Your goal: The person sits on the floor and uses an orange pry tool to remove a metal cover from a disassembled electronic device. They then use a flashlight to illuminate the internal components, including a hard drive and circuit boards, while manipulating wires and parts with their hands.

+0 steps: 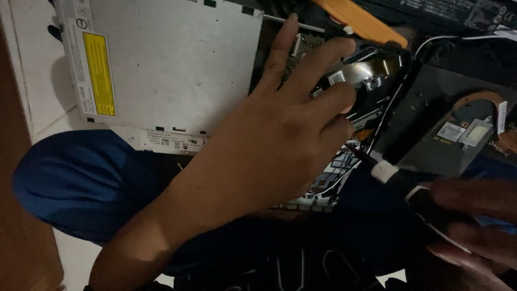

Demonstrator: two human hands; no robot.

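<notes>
My left hand (280,129) lies spread over the open inside of a laptop (431,108), fingers apart and fingertips resting on the circuit board near a small silver metal part (362,73). It holds nothing. My right hand (474,226) is at the lower right, blurred, its fingers closed around the dark handle of a screwdriver (385,171) with a white collar. The screwdriver's tip points up-left toward the board, just under my left fingers. A silver optical drive (172,59) with a yellow label lies to the left of my left hand.
An orange flat tool (358,21) lies at the top edge. A copper heat pipe and a chip pad (471,132) show at the right. Black and white cables (393,102) run across the board. My blue-clad knee (81,183) is underneath, on a white floor.
</notes>
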